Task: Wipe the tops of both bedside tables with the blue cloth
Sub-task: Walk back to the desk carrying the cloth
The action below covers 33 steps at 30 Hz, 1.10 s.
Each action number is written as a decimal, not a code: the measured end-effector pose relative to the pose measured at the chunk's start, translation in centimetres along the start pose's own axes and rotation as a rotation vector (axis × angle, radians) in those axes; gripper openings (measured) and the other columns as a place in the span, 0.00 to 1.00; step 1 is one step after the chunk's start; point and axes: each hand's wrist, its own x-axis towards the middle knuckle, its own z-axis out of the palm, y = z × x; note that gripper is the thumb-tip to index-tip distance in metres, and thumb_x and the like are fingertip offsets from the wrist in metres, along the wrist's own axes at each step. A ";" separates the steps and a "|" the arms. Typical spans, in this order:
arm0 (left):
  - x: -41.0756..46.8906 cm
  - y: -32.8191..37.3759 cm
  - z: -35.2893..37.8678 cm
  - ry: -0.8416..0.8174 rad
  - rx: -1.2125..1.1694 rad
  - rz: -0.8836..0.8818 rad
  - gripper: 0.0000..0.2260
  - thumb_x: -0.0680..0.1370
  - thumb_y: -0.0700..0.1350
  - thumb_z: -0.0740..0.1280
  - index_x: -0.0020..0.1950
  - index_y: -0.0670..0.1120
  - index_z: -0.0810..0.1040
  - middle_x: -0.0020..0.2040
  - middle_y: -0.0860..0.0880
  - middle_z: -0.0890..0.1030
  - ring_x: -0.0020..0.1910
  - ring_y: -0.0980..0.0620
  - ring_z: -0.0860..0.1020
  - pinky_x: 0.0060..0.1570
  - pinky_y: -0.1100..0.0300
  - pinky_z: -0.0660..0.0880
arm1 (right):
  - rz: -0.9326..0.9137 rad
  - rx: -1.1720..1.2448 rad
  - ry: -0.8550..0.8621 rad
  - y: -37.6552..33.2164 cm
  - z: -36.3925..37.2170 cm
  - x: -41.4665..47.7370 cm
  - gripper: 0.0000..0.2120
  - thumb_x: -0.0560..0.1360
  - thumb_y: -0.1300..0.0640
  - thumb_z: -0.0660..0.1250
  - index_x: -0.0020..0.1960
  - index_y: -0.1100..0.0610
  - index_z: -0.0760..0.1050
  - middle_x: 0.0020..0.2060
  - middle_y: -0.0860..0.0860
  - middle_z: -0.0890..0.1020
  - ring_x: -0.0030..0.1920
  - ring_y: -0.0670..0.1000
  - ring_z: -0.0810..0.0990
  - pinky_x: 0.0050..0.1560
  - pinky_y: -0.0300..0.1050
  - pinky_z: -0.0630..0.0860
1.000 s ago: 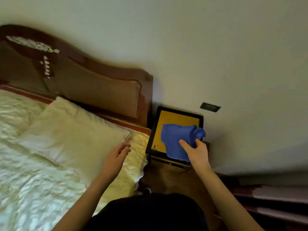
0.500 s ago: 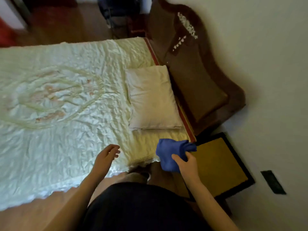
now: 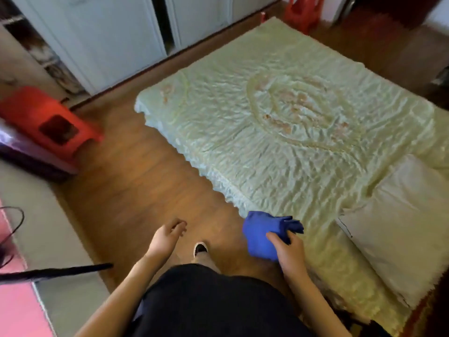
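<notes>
Your right hand (image 3: 290, 254) has its fingers (image 3: 275, 238) closed around the bunched blue cloth (image 3: 261, 235), carried in the air just over the near edge of the bed (image 3: 279, 122), close to the pillow (image 3: 398, 229) at the bed's right end. Your left hand (image 3: 165, 239) is empty, fingers loosely curled and half open, hanging above the wooden floor (image 3: 136, 186) with a shoe (image 3: 200, 248) just beside it. Neither bedside counter is in view, so you cannot read from here whether either top has been wiped; judging only by the cloth being off any surface and you facing along the bed towards the wardrobe doors (image 3: 116, 35), you look to be between counters rather than wiping. At least one top probably remains, but that is a guess. The bed's head end is cut off at the right edge, and whatever stands there is hidden. The red stool (image 3: 46, 117) on the left is blurred, as is the dark cable (image 3: 56, 272) over the pale mat at the lower left.
</notes>
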 end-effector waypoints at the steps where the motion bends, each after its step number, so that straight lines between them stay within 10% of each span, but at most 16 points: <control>1: -0.3 -1.2 -1.5 0.054 -0.041 -0.041 0.09 0.80 0.47 0.61 0.44 0.56 0.78 0.45 0.46 0.84 0.46 0.47 0.81 0.54 0.47 0.76 | -0.015 -0.027 -0.073 -1.0 2.4 0.5 0.05 0.72 0.66 0.69 0.48 0.60 0.80 0.42 0.55 0.84 0.43 0.52 0.82 0.40 0.41 0.77; 5: -0.3 -5.7 -7.5 0.225 -0.187 -0.181 0.09 0.81 0.46 0.61 0.46 0.51 0.80 0.45 0.48 0.83 0.47 0.46 0.80 0.52 0.47 0.76 | -0.099 -0.136 -0.291 -5.5 12.6 2.5 0.04 0.72 0.67 0.69 0.42 0.60 0.79 0.35 0.51 0.82 0.32 0.41 0.79 0.32 0.31 0.74; 12: 2.0 -8.7 -16.5 0.451 -0.279 -0.253 0.09 0.81 0.49 0.61 0.52 0.50 0.80 0.48 0.53 0.82 0.50 0.54 0.79 0.52 0.57 0.74 | -0.214 -0.305 -0.547 -12.8 27.0 6.0 0.01 0.73 0.65 0.69 0.43 0.63 0.77 0.37 0.51 0.80 0.38 0.49 0.78 0.39 0.44 0.72; 21: 11.9 -7.2 -23.3 0.554 -0.378 -0.287 0.09 0.81 0.50 0.61 0.54 0.50 0.79 0.50 0.56 0.82 0.51 0.61 0.78 0.46 0.70 0.69 | -0.275 -0.418 -0.551 -20.9 37.5 15.9 0.04 0.73 0.66 0.69 0.41 0.64 0.76 0.35 0.51 0.78 0.37 0.50 0.76 0.35 0.43 0.70; 33: 29.9 -3.8 -36.2 0.723 -0.505 -0.504 0.11 0.76 0.53 0.61 0.45 0.49 0.80 0.44 0.48 0.84 0.49 0.45 0.81 0.54 0.47 0.76 | -0.229 -0.490 -0.611 -34.9 58.6 30.1 0.02 0.72 0.66 0.69 0.41 0.64 0.77 0.35 0.53 0.78 0.37 0.52 0.75 0.36 0.45 0.70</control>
